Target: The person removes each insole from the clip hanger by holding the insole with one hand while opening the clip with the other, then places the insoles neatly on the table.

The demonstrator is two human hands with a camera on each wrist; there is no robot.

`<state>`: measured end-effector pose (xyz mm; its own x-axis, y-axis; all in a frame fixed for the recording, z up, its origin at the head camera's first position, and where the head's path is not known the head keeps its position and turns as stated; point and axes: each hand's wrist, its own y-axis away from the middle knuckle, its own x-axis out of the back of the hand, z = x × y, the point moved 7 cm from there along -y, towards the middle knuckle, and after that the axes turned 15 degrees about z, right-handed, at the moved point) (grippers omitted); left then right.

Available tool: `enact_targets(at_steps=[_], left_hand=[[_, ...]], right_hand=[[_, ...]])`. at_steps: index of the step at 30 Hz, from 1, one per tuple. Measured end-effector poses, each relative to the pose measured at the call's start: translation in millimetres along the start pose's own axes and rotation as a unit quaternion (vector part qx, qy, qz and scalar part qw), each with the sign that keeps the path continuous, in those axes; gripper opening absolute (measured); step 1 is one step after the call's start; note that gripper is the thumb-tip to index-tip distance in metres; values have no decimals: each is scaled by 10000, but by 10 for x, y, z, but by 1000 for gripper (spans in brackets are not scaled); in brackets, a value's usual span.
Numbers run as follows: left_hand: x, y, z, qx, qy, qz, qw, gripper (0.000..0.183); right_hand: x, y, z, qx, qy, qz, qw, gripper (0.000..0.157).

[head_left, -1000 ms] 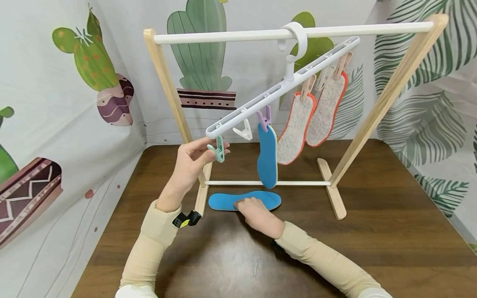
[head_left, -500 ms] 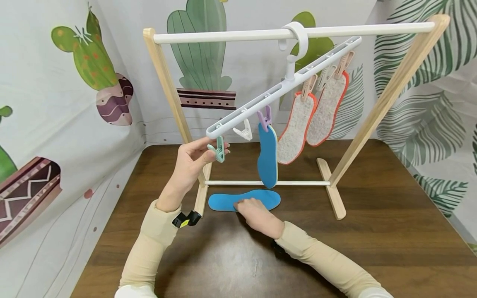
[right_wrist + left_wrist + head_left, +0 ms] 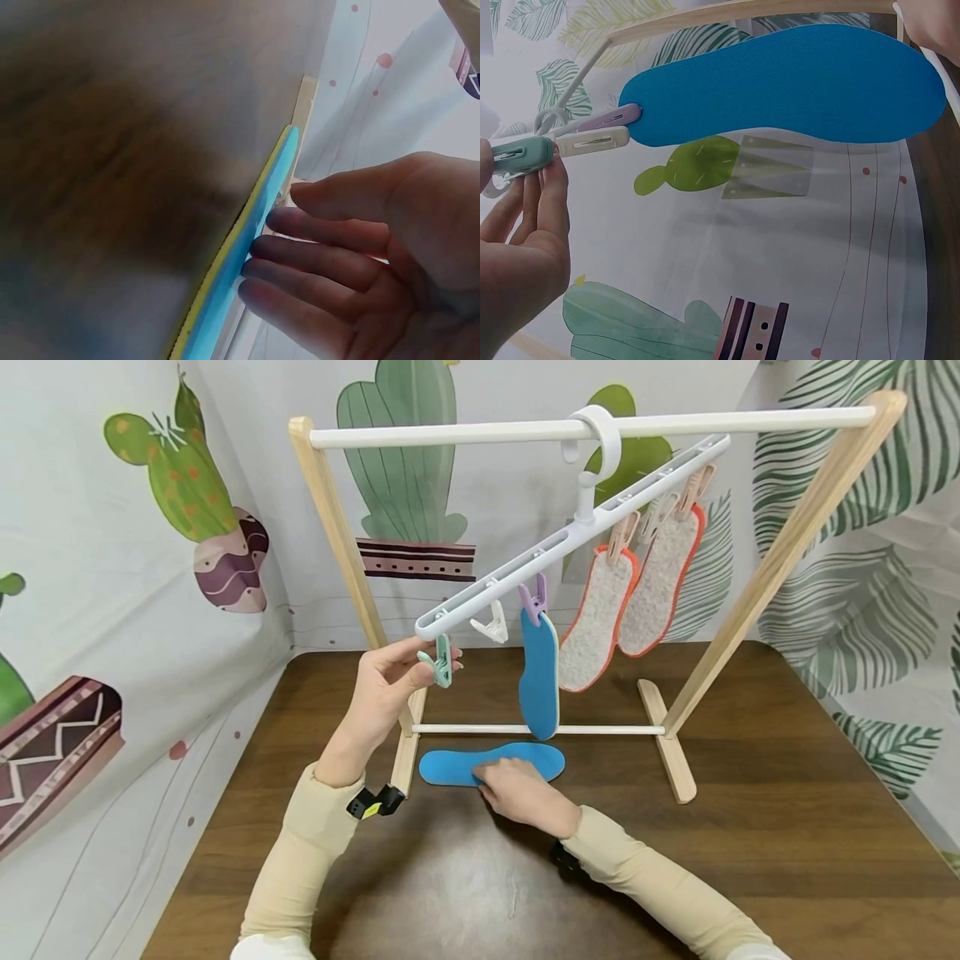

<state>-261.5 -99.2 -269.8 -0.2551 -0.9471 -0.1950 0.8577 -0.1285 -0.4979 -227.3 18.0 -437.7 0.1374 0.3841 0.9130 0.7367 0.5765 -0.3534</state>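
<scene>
My left hand (image 3: 386, 689) pinches a mint-green clothespin (image 3: 442, 662) at the near left end of a white clip hanger (image 3: 555, 542). Beside it dangles a white clothespin (image 3: 493, 622). A purple clothespin (image 3: 533, 597) holds a blue insole (image 3: 538, 681) upright, which the left wrist view shows large. Flat on the table lies a second blue insole (image 3: 447, 766). My right hand (image 3: 521, 789) is over it, and in the right wrist view the fingertips (image 3: 259, 292) touch its blue top face, the thumb apart from the fingers.
Two grey insoles with orange edging (image 3: 591, 627) hang from pink clothespins on the hanger's far half. A wooden rack with a white top rod (image 3: 450, 435) carries the hanger. Its feet (image 3: 678, 768) stand on the brown table (image 3: 787, 860), and a printed cloth (image 3: 285, 485) backs it.
My right hand and forearm have shifted slightly to the right over the flat insole. My left hand stays on the mint-green clothespin.
</scene>
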Motion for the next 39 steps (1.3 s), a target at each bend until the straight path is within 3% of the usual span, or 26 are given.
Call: enact_targets(at_steps=[4,8,11,17,21,29,39], left_hand=[[8,3,-11,46,-135,30,9999,43],[11,2,-20,129,-100,53,9999,45],[21,-1,-25,126,-43,70,9999,46],[28,1,-43,117,-153,54,9998,45],[24,2,-44,74,-150,25,9999,45],[17,-20,-42,84,168,0,9998,57],[34,-14,-66,100,-15,19,9999,46]], right_hand=[[23,-2,16,-24,-15,91,10000,21],[91,-12,34,-111,-202,273,9994,17],[165,-17,48,-158,-312,530,9980,14],[276,1,102,-299,-383,1064,9931,25],[348,6,111,-168,-535,1553,9863,22],[534,21,93,315,-694,2627,9619,18],[744,65,113,950,-1198,3712,9159,20]])
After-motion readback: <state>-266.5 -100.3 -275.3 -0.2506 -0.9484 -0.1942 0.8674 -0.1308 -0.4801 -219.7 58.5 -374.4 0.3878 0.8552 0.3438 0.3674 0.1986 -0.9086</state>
